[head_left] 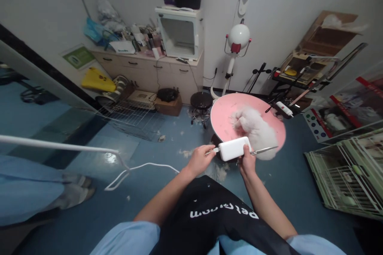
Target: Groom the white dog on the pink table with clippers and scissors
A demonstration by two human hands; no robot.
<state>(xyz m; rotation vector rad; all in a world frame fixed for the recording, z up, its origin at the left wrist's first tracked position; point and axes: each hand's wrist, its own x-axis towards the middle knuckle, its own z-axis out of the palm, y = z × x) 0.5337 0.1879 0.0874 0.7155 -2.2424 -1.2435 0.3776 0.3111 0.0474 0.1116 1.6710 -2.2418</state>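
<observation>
My left hand [200, 160] is closed on the plug of a white charging cable [214, 150], which meets the left end of a white power bank [235, 149]. Whether the plug is fully seated cannot be made out. The power bank lies in my right hand [248, 161], its thumb on top. The same hand also grips a pair of scissors [265, 150], blades pointing right. Just beyond, a fluffy white dog [257, 126] lies on a round pink grooming table [220, 112]; loose fur is around it.
A black stool [201, 101] stands left of the table, and a white stand dryer [238, 36] behind it. At right are a metal grooming arm [321, 81] and a green wire cage [344, 175]. Another person's leg [32, 191] shows at left, near a white rail [60, 142].
</observation>
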